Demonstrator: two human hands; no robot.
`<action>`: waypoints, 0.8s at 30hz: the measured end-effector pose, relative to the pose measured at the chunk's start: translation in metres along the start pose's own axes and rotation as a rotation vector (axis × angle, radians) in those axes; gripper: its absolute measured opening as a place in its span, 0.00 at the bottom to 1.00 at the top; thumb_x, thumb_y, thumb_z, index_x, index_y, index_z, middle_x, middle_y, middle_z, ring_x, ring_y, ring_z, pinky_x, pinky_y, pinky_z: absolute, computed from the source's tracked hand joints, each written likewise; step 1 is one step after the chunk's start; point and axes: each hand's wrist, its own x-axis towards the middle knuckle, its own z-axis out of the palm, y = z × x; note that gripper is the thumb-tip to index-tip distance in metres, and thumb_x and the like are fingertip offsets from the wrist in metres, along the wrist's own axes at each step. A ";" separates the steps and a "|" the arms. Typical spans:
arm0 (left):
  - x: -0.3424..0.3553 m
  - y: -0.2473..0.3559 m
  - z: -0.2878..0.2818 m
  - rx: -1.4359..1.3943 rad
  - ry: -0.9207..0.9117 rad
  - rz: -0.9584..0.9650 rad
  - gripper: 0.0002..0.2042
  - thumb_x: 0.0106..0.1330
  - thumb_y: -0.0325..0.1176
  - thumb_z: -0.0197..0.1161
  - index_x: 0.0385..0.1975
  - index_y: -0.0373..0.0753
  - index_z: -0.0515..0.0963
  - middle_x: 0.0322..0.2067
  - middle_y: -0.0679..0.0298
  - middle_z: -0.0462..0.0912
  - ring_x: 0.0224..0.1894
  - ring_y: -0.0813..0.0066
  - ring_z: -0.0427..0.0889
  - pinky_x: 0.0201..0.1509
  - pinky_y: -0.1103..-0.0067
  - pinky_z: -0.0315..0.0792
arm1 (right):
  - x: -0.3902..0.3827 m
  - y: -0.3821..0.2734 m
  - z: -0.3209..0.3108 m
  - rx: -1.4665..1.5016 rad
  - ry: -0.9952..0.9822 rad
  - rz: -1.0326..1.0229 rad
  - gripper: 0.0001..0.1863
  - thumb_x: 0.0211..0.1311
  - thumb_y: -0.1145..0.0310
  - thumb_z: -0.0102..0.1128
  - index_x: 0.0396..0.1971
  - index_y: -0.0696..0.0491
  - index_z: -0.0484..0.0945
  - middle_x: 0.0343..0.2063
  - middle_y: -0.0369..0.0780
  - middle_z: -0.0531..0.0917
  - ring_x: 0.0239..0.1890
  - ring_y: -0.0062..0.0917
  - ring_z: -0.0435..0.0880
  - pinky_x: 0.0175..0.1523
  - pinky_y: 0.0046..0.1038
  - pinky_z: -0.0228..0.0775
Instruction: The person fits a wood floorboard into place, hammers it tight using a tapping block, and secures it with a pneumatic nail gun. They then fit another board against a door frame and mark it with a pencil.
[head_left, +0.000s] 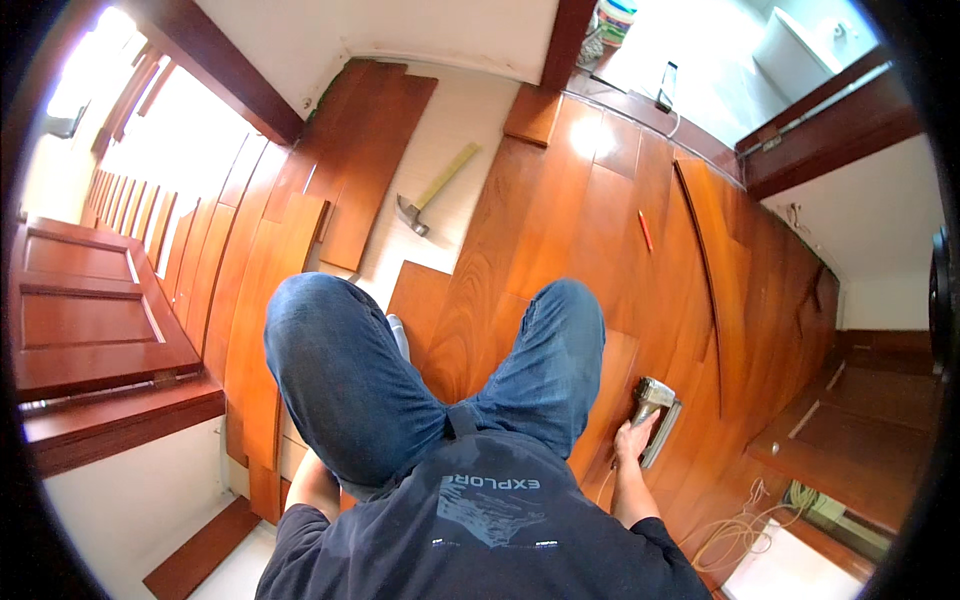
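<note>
My right hand [630, 438] is closed around the handle of a metal nail gun [650, 395] beside my right knee, over the wooden floor. A thin hose trails from it. My left forearm [312, 482] runs down beside my left thigh; that hand is hidden behind my leg. A hammer [413, 215] with a pale handle lies on the light underlay [455, 110] ahead of me. Loose floorboards [360, 175] lie left of it, and a red pencil [645, 230] rests on the laid boards at right.
A long loose board [700, 250] lies at right. An open doorway [680, 40] is at top right, with a bucket beyond. A panelled door [85, 310] stands at left. Coiled hose [745, 530] and a wooden step or cabinet [850, 440] are at lower right.
</note>
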 end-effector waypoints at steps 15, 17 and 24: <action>-0.001 0.012 -0.005 0.043 -0.031 0.032 0.11 0.71 0.40 0.62 0.35 0.40 0.84 0.33 0.53 0.85 0.41 0.49 0.84 0.48 0.59 0.79 | 0.017 -0.160 -0.034 0.362 0.120 -0.228 0.39 0.71 0.66 0.63 0.76 0.58 0.57 0.73 0.54 0.59 0.71 0.48 0.66 0.76 0.47 0.59; 0.015 0.033 0.013 0.034 -0.055 0.092 0.11 0.71 0.40 0.62 0.35 0.40 0.84 0.33 0.53 0.85 0.41 0.49 0.84 0.48 0.59 0.79 | 0.027 -0.190 -0.053 0.539 0.052 -0.274 0.36 0.76 0.63 0.59 0.77 0.56 0.56 0.74 0.51 0.58 0.69 0.45 0.70 0.74 0.44 0.63; -0.015 0.011 0.022 -0.020 -0.009 0.126 0.11 0.72 0.40 0.61 0.37 0.40 0.84 0.34 0.53 0.86 0.42 0.49 0.84 0.49 0.59 0.79 | -0.026 -0.300 -0.045 0.016 -0.067 -0.842 0.31 0.72 0.58 0.60 0.70 0.58 0.69 0.72 0.57 0.65 0.72 0.57 0.62 0.77 0.54 0.54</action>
